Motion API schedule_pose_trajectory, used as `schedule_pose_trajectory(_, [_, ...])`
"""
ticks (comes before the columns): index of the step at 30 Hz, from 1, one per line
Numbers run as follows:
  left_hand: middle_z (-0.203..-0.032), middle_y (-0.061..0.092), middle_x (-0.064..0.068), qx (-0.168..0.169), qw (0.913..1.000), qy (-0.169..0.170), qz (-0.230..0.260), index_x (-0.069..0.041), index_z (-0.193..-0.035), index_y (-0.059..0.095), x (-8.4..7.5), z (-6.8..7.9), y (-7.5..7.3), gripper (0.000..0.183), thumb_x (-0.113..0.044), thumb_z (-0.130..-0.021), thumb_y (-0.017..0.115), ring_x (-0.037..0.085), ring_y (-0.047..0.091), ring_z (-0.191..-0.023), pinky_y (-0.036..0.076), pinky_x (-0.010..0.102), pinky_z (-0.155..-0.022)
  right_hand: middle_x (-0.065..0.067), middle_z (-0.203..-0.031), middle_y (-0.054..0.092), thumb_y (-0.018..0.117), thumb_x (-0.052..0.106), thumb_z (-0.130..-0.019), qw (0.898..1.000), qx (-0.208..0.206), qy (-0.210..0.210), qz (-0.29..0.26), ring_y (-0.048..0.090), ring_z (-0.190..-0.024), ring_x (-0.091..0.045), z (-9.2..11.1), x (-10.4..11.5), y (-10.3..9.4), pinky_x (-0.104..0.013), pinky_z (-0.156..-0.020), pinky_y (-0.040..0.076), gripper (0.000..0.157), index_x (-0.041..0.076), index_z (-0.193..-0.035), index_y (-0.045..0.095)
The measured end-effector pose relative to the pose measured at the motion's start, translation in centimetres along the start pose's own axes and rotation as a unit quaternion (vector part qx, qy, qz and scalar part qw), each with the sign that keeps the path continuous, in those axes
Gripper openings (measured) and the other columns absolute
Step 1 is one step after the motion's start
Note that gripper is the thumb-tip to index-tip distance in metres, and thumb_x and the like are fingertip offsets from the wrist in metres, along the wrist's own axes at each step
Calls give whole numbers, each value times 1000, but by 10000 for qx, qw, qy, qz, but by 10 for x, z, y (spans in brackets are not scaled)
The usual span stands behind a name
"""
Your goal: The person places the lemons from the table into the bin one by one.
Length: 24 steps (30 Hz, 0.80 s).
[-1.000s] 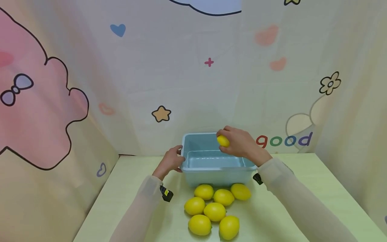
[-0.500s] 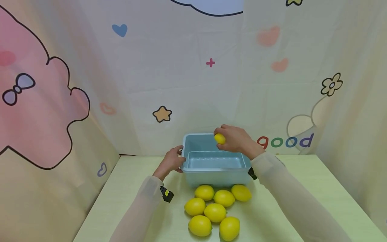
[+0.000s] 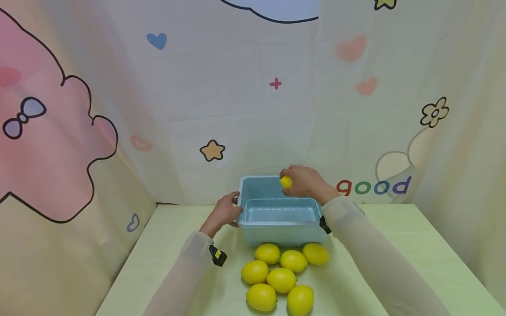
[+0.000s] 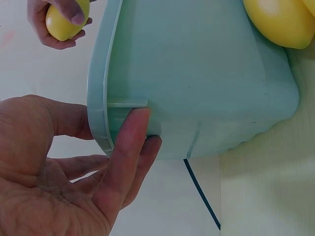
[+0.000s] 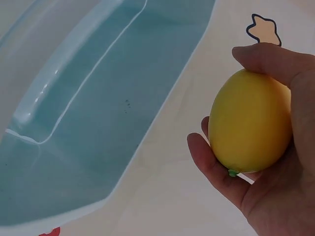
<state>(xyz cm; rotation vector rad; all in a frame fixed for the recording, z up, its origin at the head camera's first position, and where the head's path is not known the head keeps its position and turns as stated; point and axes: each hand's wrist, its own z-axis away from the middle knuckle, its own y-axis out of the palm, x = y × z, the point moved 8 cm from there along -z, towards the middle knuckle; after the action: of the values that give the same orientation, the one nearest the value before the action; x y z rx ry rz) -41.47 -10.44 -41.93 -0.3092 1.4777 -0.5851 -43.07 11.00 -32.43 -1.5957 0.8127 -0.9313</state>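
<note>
A light blue plastic basin (image 3: 282, 235) stands on the table against the back wall. My left hand (image 3: 223, 212) grips its left rim; in the left wrist view the fingers (image 4: 129, 152) lie under the rim against the outer wall. Above the basin's right half, my right hand (image 3: 302, 181) holds a yellow lemon (image 3: 286, 181). Seen from the right wrist, thumb and fingers wrap that lemon (image 5: 251, 123), whose small green stem end points down. The basin's visible inside holds nothing; its right rear part is hidden behind my right hand.
Several lemons (image 3: 281, 280) lie loosely grouped on the pale green table (image 3: 166, 263) in front of the basin. A printed cloth (image 3: 253, 109) hangs directly behind the basin, with more cloth at both sides.
My right hand has shifted slightly left with the lemon, over the basin. My left hand keeps its hold on the rim, and the lemons on the table have not moved.
</note>
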Motion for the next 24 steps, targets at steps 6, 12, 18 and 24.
schedule_pose_trajectory(6, [-135, 52, 26, 15, 10000, 23, -30, -5, -151, 34, 2, 0, 1, 65, -8, -91, 56, 33, 68, -96, 61, 35, -55, -5, -105, 64, 75, 30, -82, 9995, 241, 173, -121, 56, -92, -24, -2, -11, 12, -39, -80, 53, 40, 17, -118, 65])
schedule_pose_trajectory(12, [-135, 53, 26, -41, 10000, 24, -27, -5, -151, 34, 1, 0, -1, 64, -7, -91, 56, 34, 68, -97, 60, 35, -54, -4, -104, 66, 76, 29, -82, 9987, 417, 174, -223, 55, -93, -24, -6, -17, 23, -38, -81, 52, 37, 17, -116, 66])
schedule_pose_trajectory(18, [-135, 53, 26, -36, 10000, 16, -64, -5, -151, 34, 0, 1, 0, 64, -8, -92, 57, 34, 68, -97, 60, 34, -53, -4, -104, 67, 76, 28, -82, 9965, 747, 217, -316, 55, -93, -24, -9, -22, 33, -37, -81, 52, 38, 16, -116, 67])
schedule_pose_trajectory(24, [-134, 54, 24, -64, 9999, -2, -88, -6, -151, 34, 1, 0, -1, 64, -8, -91, 57, 35, 68, -98, 60, 34, -54, -5, -104, 66, 78, 27, -81, 9932, 1032, 387, -370, 55, -92, -24, -9, -30, 38, -35, -79, 52, 38, 15, -116, 66])
